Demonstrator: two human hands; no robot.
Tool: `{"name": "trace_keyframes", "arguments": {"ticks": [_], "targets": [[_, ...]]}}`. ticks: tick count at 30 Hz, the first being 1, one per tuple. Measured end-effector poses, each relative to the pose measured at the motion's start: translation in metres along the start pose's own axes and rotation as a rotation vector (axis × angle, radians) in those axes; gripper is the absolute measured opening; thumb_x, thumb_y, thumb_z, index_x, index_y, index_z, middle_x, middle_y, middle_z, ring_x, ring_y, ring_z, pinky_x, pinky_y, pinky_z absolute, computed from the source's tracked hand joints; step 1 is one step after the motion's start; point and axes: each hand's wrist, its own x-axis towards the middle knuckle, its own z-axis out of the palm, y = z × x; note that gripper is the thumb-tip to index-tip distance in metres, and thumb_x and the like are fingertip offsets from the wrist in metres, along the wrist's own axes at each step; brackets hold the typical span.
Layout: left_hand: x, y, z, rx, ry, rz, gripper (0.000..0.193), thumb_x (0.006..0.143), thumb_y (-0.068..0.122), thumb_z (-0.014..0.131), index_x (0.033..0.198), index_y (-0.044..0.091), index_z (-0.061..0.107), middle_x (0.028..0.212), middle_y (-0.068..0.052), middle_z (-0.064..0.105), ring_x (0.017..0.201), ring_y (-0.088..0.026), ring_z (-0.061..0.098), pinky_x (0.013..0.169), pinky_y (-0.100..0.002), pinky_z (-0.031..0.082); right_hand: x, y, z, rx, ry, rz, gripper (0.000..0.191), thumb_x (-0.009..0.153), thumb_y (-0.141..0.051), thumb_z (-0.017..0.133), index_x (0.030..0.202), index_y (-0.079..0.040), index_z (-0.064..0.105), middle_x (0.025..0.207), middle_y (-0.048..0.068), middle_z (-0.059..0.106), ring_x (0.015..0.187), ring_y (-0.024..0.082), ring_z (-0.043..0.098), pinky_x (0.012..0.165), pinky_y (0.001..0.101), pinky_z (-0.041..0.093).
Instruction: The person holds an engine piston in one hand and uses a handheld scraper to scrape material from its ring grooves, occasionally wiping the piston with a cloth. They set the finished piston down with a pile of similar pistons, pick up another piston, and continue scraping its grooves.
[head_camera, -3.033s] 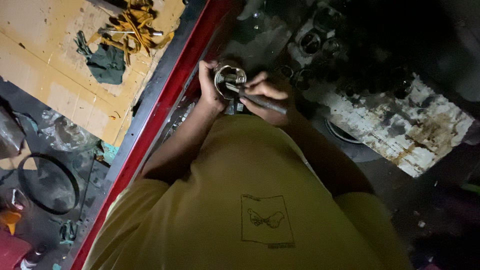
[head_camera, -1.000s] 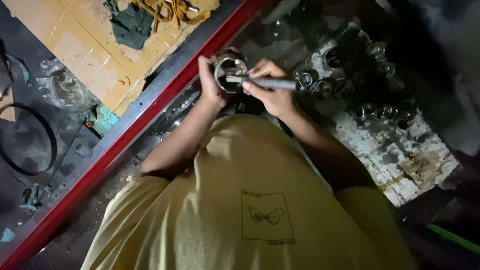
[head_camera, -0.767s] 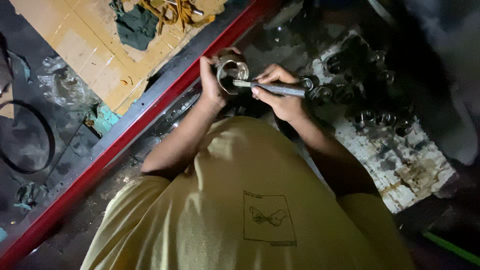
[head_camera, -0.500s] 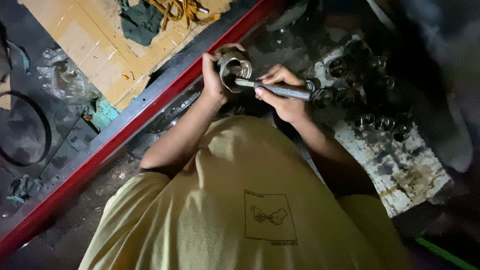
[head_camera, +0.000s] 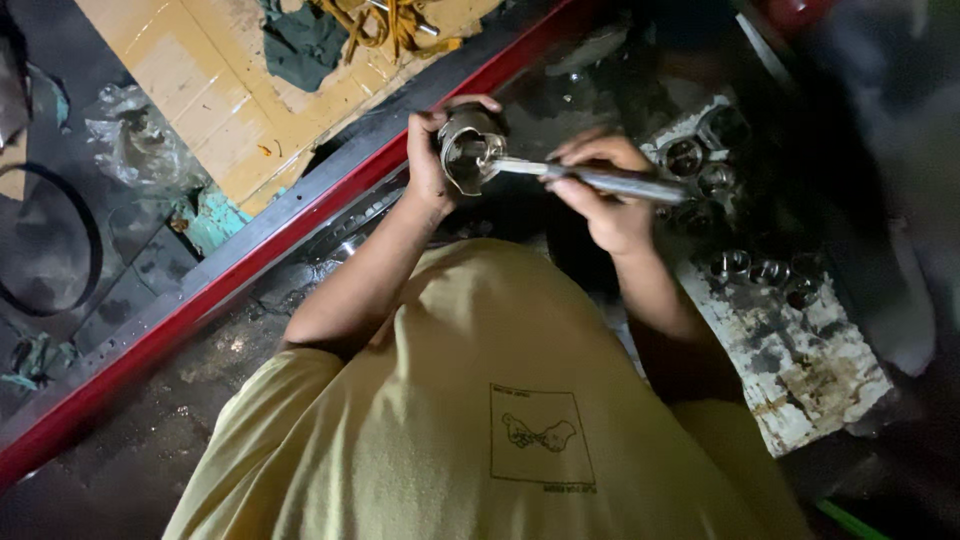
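I see my left hand (head_camera: 432, 160) clamped around a round metal part (head_camera: 468, 150), held up over the red rail (head_camera: 250, 250). My right hand (head_camera: 608, 195) is closed on a metal tool (head_camera: 600, 180), whose tip reaches into the part's open side. Several sockets (head_camera: 745, 265) sit on a stained board (head_camera: 800, 370) just right of my right hand.

Red rail (head_camera: 250, 250) left, sockets (head_camera: 745, 265) right.
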Motion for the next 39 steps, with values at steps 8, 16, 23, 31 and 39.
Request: {"name": "trace_keyframes", "arguments": {"ticks": [8,16,23,31,39], "targets": [[0.002,0.018,-0.022,0.049,-0.006,-0.093,0.057,0.083,0.040,0.045,0.122,0.001,0.060,0.108,-0.012,0.067,0.097,-0.028,0.069,0.085,-0.041,0.058,0.036,-0.032,0.004,-0.527,0.027,-0.320,0.022,0.099,-0.020,0.077,0.108,-0.001,0.069,0.123,0.014,0.063,0.111,0.025,0.064,0.098,0.0344,0.056],[0.018,0.031,-0.058,-0.129,0.136,-0.209,0.036,0.085,0.033,0.052,0.109,0.007,0.060,0.098,-0.013,0.067,0.092,-0.030,0.070,0.084,-0.045,0.060,0.064,-0.015,0.025,-0.609,0.038,-0.177,0.009,0.100,-0.002,0.075,0.108,-0.003,0.070,0.116,0.009,0.068,0.115,0.021,0.063,0.103,0.0322,0.051],[0.032,0.062,-0.054,-0.053,0.188,-0.273,0.024,0.091,0.035,0.056,0.104,0.015,0.058,0.093,-0.010,0.071,0.086,-0.027,0.071,0.077,-0.047,0.061,0.090,0.026,0.034,-0.615,0.057,0.070,0.006,0.102,-0.004,0.074,0.107,-0.003,0.071,0.103,0.004,0.073,0.097,0.011,0.066,0.095,0.0279,0.053],[0.042,0.073,-0.089,0.420,0.171,-0.125,0.041,0.108,0.044,0.063,0.115,0.004,0.069,0.103,-0.008,0.070,0.093,-0.016,0.067,0.081,-0.036,0.057,0.113,0.062,0.068,-0.694,-0.019,0.230,0.018,0.093,-0.015,0.083,0.102,-0.004,0.072,0.096,0.005,0.073,0.089,0.013,0.066,0.084,0.0292,0.054],[0.044,0.092,-0.103,0.402,0.152,-0.500,0.056,0.092,0.047,0.059,0.130,0.006,0.058,0.109,-0.008,0.073,0.088,-0.020,0.075,0.069,-0.041,0.065,0.118,0.088,0.090,-1.076,-0.053,0.312,0.025,0.084,-0.019,0.083,0.094,-0.002,0.069,0.073,0.015,0.070,0.060,0.021,0.066,0.055,0.0371,0.052]]}}
